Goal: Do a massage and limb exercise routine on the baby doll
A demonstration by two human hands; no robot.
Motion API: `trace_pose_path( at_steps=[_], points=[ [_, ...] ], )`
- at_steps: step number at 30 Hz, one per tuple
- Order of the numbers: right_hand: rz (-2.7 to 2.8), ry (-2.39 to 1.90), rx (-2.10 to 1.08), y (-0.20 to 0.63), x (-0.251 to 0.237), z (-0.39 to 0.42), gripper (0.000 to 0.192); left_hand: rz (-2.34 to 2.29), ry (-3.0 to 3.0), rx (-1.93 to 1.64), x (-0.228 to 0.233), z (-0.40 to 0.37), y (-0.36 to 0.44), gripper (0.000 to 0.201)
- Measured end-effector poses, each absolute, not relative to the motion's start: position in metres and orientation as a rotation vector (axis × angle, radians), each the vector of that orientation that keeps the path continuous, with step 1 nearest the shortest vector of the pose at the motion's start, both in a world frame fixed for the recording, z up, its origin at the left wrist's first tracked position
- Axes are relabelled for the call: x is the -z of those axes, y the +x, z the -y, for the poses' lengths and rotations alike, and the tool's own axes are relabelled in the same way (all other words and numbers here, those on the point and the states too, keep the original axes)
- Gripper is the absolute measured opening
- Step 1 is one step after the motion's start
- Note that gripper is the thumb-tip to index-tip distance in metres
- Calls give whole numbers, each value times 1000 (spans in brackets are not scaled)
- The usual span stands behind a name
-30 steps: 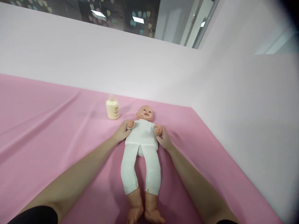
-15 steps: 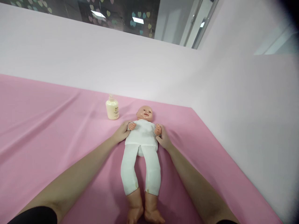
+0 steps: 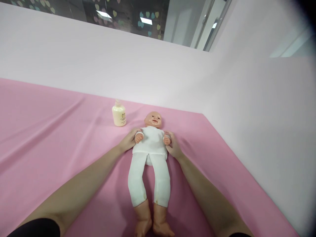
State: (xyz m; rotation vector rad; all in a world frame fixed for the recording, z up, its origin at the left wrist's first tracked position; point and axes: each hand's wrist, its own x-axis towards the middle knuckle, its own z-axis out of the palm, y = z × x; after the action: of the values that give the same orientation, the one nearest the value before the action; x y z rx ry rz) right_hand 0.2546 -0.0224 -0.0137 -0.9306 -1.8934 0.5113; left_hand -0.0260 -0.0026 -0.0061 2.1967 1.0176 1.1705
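Observation:
A baby doll (image 3: 150, 141) in a white top and white trousers lies on its back, its head at the far end and its bare feet towards me. My left hand (image 3: 128, 139) is closed around the doll's arm on the left side, just by the cuff. On the other side my right hand (image 3: 174, 146) grips the opposite arm in the same way. Both small doll fists rest over the sides of its chest. Some of my fingers are hidden behind the doll's arms.
A pale yellow pump bottle (image 3: 119, 115) with dark print stands left of the doll's head. Pink cloth (image 3: 61, 131) with a few creases covers the surface. White walls (image 3: 111, 62) rise behind and at the right, with a window (image 3: 128, 16) above.
Both doll fists have turned downwards and now point more towards its feet. My hands have shifted barely at all, and the bottle stands where it was.

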Motion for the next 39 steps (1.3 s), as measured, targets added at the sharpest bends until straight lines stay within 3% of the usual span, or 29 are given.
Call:
trace_pose_path(
  at_steps=[13, 17, 24, 31, 39],
  points=[
    [1858, -905, -456, 254, 23, 16, 66, -1003, 2250, -1201, 9, -2, -27, 31],
    [1824, -961, -442, 253, 29, 11, 67, -1085, 2194, -1220, 9, 0, -26, 40],
    [1674, -1030, -429, 250, 26, 10, 52, -1344, 1989, -1328, 10, -4, -21, 40],
    [1593, -1090, -430, 254, 31, 7, 27, -1392, 2084, -1435, 14, -10, -26, 8],
    [1679, -1192, -221, 254, 22, 9, 39, -1434, 2116, -1329, 21, -16, -28, 37]
  ],
)
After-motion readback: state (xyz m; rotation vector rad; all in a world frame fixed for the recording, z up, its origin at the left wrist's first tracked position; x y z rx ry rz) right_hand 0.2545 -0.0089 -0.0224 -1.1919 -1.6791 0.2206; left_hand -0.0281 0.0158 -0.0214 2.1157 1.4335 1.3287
